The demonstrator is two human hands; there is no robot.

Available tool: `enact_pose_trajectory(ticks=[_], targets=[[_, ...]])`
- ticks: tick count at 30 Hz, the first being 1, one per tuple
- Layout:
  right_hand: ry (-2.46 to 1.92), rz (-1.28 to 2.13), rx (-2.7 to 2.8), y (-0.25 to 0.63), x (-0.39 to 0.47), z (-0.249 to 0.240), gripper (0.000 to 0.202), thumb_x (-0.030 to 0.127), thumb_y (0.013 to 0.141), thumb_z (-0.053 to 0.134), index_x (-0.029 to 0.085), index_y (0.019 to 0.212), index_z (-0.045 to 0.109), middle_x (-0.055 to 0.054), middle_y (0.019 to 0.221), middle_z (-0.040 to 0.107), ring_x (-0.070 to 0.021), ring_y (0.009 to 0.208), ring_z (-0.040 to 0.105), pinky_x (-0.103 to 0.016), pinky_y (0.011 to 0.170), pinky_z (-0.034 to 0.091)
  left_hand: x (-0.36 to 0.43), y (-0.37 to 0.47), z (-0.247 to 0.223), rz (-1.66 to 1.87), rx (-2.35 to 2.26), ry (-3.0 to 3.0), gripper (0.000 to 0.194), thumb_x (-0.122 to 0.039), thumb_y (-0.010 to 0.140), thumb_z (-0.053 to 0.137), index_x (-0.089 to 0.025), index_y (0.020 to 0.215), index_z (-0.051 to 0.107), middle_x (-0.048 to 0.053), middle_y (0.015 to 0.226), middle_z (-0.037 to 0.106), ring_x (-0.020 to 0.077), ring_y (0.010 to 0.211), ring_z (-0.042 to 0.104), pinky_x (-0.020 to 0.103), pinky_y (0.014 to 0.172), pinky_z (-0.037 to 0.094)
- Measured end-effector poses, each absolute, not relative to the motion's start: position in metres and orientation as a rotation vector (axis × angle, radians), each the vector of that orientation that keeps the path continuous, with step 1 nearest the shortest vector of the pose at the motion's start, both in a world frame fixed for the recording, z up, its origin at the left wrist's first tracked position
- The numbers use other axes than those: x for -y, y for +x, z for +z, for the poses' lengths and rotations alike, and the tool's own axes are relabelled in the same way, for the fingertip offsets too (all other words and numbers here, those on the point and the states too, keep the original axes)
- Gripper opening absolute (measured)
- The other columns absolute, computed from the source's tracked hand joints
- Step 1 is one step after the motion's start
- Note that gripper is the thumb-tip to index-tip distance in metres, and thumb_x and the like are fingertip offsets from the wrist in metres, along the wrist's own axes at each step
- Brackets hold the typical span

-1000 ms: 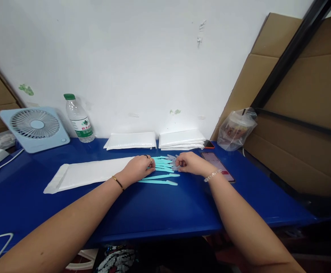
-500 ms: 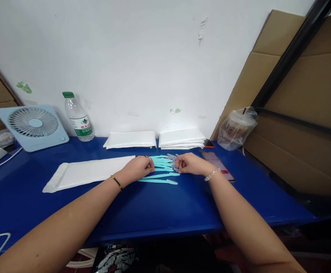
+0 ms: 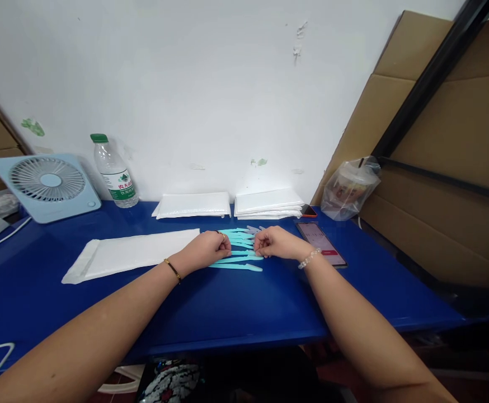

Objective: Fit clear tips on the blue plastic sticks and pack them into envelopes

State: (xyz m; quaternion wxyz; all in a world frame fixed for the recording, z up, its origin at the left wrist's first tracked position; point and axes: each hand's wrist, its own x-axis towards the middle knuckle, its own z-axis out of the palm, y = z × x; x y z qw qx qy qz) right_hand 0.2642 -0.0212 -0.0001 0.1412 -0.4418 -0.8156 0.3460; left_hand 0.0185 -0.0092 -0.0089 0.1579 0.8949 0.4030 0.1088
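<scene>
Turquoise sticks [image 3: 240, 243], slim and with paler tips, are laid out in a fan on the blue table [image 3: 227, 313], between the two hands, tips to the right; the lowest one is set a little apart from the rest. Their left ends are covered by the left hand [image 3: 208, 246], palm down, fingers curled and bunched together; whether a stick is pinched there cannot be told. The tip side is reached by the right hand [image 3: 274, 243], its fingers bent and thumb brought close to them at the tips of the lower sticks; a firm pinch cannot be confirmed, as contact is partly hidden. A dark bracelet [image 3: 173, 270] is worn on the left wrist, a beaded bracelet [image 3: 309, 258] on the right. A long white padded envelope [image 3: 131, 252] is laid flat to the left, its right end partly covered by the left hand and forearm. Two stacks of white packets are placed along the wall: left stack [image 3: 194, 205], right stack [image 3: 267, 202], with an orange-edged phone [image 3: 309, 211] beside the latter. A larger phone [image 3: 322, 243], screen lit, is placed just beyond the right wrist. A bagged drink cup [image 3: 349, 190] is seen at right, a water bottle [image 3: 116, 173] and blue fan [image 3: 51, 182] at left.
</scene>
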Motion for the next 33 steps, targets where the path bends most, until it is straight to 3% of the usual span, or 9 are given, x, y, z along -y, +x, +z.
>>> enact_pose_trajectory(ticks=[5,9,12,21,33], targets=[[-1.293,0.906,2.387,0.268,0.021,0.003,0.007,0.021,0.073,0.061,0.017,0.076,0.066,0.0,0.066,0.065,-0.0129,0.06,0.061,-0.023,0.056,0.046,0.012,0.019,-0.008,0.298,-1.085,2.558,0.023,-0.039,0.083,0.051,-0.021,0.082,0.066,0.001,0.074,0.065,0.0157,0.069,0.059,0.024,0.057,0.039],[-1.415,0.578,2.319,0.279,0.014,0.002,0.012,0.013,0.072,0.059,0.016,0.079,0.068,-0.001,0.071,0.067,-0.0128,0.064,0.06,-0.021,0.059,0.042,0.006,0.015,-0.012,0.378,-1.165,2.716,0.026,-0.034,0.085,0.05,-0.022,0.1,0.065,0.005,0.095,0.064,0.0185,0.083,0.06,0.027,0.07,0.043],[-1.422,0.516,2.363,0.28,0.01,-0.001,0.012,0.014,0.072,0.061,0.017,0.081,0.069,-0.002,0.072,0.068,-0.0127,0.064,0.059,-0.021,0.059,0.041,0.002,0.013,-0.015,0.371,-1.19,2.805,0.028,-0.031,0.086,0.048,-0.022,0.105,0.065,0.007,0.104,0.062,0.0204,0.09,0.059,0.029,0.076,0.044],[-1.515,0.681,2.358,0.279,0.012,-0.002,0.007,0.019,0.068,0.067,0.016,0.075,0.066,-0.002,0.074,0.068,-0.0131,0.065,0.059,-0.021,0.057,0.042,0.005,0.014,-0.01,0.301,-1.284,2.559,0.024,-0.04,0.082,0.051,-0.021,0.076,0.064,0.002,0.076,0.065,0.0165,0.067,0.058,0.026,0.055,0.038],[-1.429,0.615,2.376,0.27,0.015,-0.002,0.008,0.019,0.069,0.067,0.016,0.076,0.07,-0.001,0.072,0.068,-0.013,0.065,0.06,-0.02,0.058,0.041,0.004,0.016,-0.01,0.308,-1.215,2.506,0.026,-0.042,0.081,0.051,-0.02,0.076,0.063,0.002,0.071,0.065,0.0154,0.064,0.058,0.024,0.052,0.038]])
